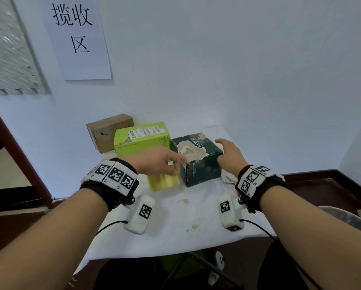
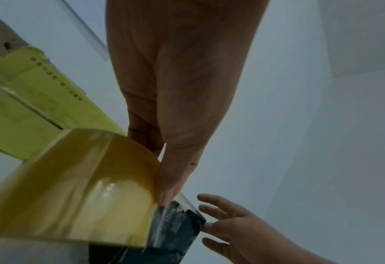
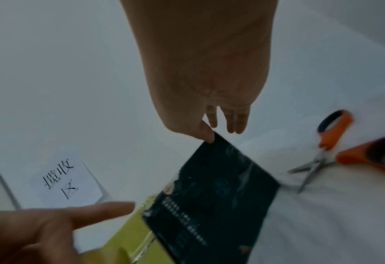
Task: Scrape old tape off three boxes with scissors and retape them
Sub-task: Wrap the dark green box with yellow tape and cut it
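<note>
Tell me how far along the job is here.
Done: dark box top scraped bare, scissors set down. In hand: left hand pulls yellow tape to its corner; right hand open beside it. Left: green box and brown box show no fresh tape.

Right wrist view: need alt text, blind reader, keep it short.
The right hand reaches down with straight fingers, thumb tip at the top corner of a dark green box. Orange-handled scissors lie open on the white cloth beside it; the left hand points in from below.
</note>
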A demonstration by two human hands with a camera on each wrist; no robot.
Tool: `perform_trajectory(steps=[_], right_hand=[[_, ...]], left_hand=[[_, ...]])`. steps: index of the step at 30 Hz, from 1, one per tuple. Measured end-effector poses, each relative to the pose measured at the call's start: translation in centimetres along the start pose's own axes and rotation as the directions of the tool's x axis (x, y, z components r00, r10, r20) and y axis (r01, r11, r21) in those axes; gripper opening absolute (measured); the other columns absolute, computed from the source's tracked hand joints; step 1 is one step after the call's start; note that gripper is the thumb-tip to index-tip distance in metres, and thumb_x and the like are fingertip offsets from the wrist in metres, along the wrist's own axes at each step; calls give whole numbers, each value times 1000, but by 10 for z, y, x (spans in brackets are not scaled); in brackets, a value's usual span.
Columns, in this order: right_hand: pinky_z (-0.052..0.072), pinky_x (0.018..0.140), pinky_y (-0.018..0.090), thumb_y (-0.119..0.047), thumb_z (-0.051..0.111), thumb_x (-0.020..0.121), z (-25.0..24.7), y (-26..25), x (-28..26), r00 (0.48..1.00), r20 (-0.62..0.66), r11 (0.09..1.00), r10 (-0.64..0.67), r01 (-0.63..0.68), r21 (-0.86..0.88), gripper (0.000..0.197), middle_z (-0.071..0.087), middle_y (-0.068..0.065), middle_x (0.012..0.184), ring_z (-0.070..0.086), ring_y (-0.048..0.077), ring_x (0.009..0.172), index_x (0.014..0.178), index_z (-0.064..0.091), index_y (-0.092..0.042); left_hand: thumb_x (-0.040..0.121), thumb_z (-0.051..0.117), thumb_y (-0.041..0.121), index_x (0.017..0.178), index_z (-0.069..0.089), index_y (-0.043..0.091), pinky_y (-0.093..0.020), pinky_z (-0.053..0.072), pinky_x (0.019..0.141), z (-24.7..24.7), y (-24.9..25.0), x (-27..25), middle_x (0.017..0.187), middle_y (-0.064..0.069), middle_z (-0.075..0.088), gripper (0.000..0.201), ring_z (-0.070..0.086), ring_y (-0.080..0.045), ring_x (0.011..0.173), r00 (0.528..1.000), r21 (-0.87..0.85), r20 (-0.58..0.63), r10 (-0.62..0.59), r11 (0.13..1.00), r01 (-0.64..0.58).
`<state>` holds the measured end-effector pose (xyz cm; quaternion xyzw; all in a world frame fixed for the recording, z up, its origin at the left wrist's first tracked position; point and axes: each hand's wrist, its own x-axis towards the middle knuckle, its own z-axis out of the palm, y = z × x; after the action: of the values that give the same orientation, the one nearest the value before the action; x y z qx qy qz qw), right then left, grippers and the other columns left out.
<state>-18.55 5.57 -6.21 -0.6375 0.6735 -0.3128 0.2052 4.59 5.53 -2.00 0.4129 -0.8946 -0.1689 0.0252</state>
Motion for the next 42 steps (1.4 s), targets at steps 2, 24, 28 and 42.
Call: perform_trajectory(steps=[2,24,28,42], right_hand=[[37,98,30,-4,48,90,4,-6,2,1000,-8,1000,14,-14,-20,47,43,14,139,44,27,124,137,43,-9],[53,89,42,-34,59,91,7,1,10,963,144,967,229,-242,77,60,56,16,120,62,32,103,135,28,-6],[52,91,42,-31,59,92,0,8,13,958,138,953,250,-269,141,62,56,17,122,63,32,104,139,26,-6],[42,92,32,-31,61,89,-1,7,0,954,90,881,287,-300,367,85,41,17,141,46,29,124,148,7,-3]], left_hand=[[88,66,15,77,61,21,-12,34,69,0,-3,3,147,15,42,13,54,2,86,997,-3,-62,-41,999,41],[88,59,14,81,58,24,-26,33,98,-18,-32,67,159,-4,20,12,13,-12,147,971,192,-52,-232,952,238],[89,60,14,76,56,24,-23,26,105,-17,-27,70,154,-4,31,17,17,-13,146,965,156,-25,-262,952,262],[86,68,21,76,66,23,-21,43,74,6,-7,36,90,13,65,10,58,-9,88,966,-153,-102,-238,963,221]])
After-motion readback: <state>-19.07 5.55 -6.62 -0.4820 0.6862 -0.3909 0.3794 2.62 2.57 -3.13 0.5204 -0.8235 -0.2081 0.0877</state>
